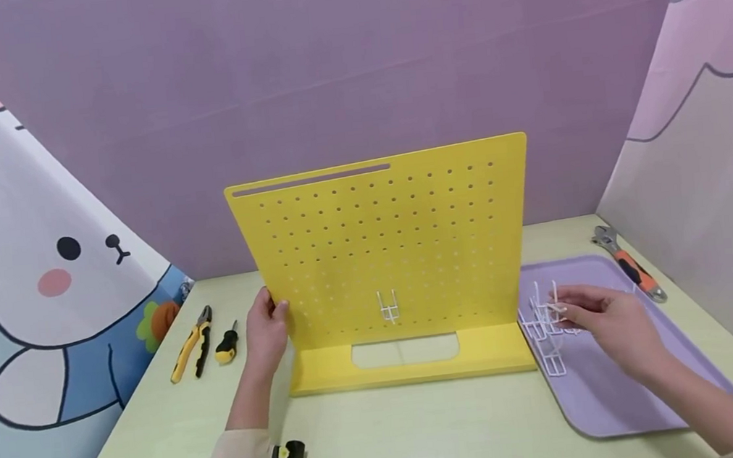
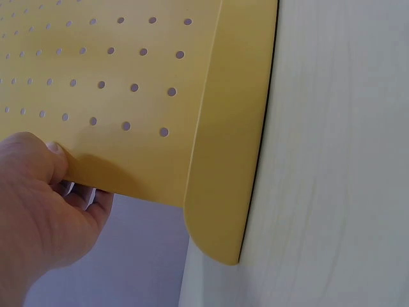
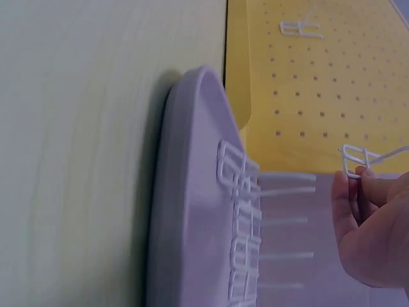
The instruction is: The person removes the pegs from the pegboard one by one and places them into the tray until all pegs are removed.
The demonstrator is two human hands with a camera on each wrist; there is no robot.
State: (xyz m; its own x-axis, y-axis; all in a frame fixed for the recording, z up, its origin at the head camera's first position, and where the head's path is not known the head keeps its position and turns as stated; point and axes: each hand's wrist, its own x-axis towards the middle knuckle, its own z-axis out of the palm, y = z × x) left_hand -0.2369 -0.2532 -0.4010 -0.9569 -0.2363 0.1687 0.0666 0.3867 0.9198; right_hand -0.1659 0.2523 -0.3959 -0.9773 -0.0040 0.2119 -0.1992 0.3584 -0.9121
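A yellow pegboard point(image 1: 381, 242) stands upright on its yellow base. My left hand point(image 1: 267, 328) grips its left edge low down, thumb point(image 2: 56, 149) on the front face and the other fingers behind. One white wire hook point(image 1: 388, 307) hangs low on the board, near the middle. Over the purple tray point(image 1: 623, 395) at the right, my right hand point(image 1: 620, 330) pinches another white wire hook point(image 3: 355, 160) between thumb and fingers, raised off the tray. Several more wire hooks point(image 3: 243, 243) lie in a row along the tray's left side.
Left of the board lie yellow-and-black pliers point(image 1: 193, 346) and a short screwdriver point(image 1: 227, 347). An adjustable wrench point(image 1: 631, 264) with an orange-and-black handle lies beyond the tray at the right. Purple cloth point(image 1: 352, 63) hangs behind the table.
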